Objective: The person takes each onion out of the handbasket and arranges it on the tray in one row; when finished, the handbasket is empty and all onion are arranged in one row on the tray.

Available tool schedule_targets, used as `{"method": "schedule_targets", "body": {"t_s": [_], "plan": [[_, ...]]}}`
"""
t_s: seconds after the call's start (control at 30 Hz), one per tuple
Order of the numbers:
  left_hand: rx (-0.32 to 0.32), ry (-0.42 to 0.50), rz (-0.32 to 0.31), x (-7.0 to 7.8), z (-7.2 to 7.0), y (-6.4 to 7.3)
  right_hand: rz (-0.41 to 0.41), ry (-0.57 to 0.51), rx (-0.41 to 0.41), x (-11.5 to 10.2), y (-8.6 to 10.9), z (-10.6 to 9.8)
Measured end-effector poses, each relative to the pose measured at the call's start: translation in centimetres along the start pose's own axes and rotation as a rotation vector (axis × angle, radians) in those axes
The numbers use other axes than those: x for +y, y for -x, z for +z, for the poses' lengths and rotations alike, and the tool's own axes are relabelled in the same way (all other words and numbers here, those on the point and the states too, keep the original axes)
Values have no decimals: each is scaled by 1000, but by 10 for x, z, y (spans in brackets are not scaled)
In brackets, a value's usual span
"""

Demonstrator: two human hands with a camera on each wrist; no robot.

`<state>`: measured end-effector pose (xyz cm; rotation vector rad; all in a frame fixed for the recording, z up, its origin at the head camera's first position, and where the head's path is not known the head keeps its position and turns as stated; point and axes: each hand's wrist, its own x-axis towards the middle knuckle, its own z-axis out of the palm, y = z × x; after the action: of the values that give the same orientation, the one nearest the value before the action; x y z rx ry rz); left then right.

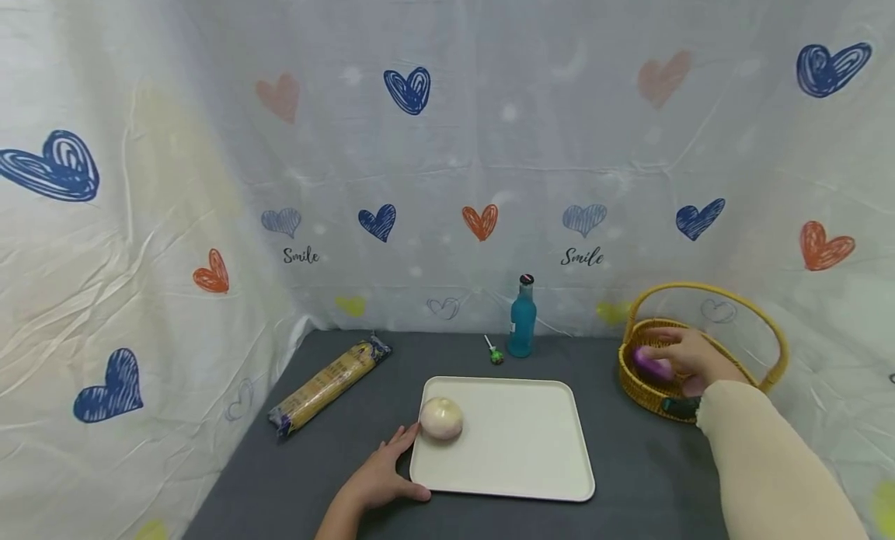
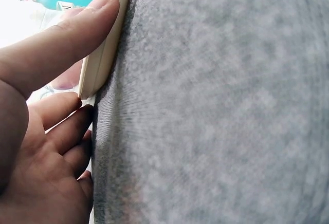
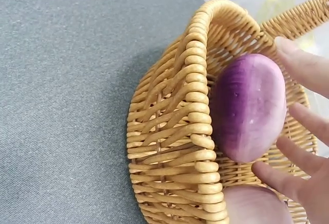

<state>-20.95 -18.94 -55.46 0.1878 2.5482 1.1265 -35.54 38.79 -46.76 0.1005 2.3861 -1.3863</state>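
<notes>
My left hand (image 1: 383, 472) is at the near left corner of a white rectangular tray (image 1: 517, 439), thumb along its front edge and fingers spread at its left side. A pale round onion-like vegetable (image 1: 441, 418) sits on the tray's left part. Over at the right, my right hand (image 1: 688, 357) reaches into a yellow wicker basket (image 3: 169, 131). Its fingers are spread beside a smooth, egg-shaped purple vegetable (image 3: 249, 108), with a gap showing at the thumb. Below that, a paler purple rounded thing (image 3: 257, 206) lies in the basket, partly hidden by the rim.
Behind the tray stand a blue bottle (image 1: 522, 322) and a green-headed lollipop (image 1: 496, 356). A long yellow packet (image 1: 329, 384) lies at the left on the dark grey table (image 1: 629, 478). The basket's tall handle (image 1: 699, 290) arches above it. A dark green thing (image 1: 680, 406) shows at its near rim.
</notes>
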Motion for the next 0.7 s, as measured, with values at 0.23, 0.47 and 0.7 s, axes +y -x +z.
{"method": "schedule_targets", "body": {"t_s": [0.23,0.47,0.7], "plan": [[1,1,19,0,0,-1,-22,8,11,0,-2,-1],[-8,0,12,0,-2,0,-34,59,-26,-2,-3,1],[-14,6,15,-1,0,0,-53,169,-54,-5,-2,-3]]}}
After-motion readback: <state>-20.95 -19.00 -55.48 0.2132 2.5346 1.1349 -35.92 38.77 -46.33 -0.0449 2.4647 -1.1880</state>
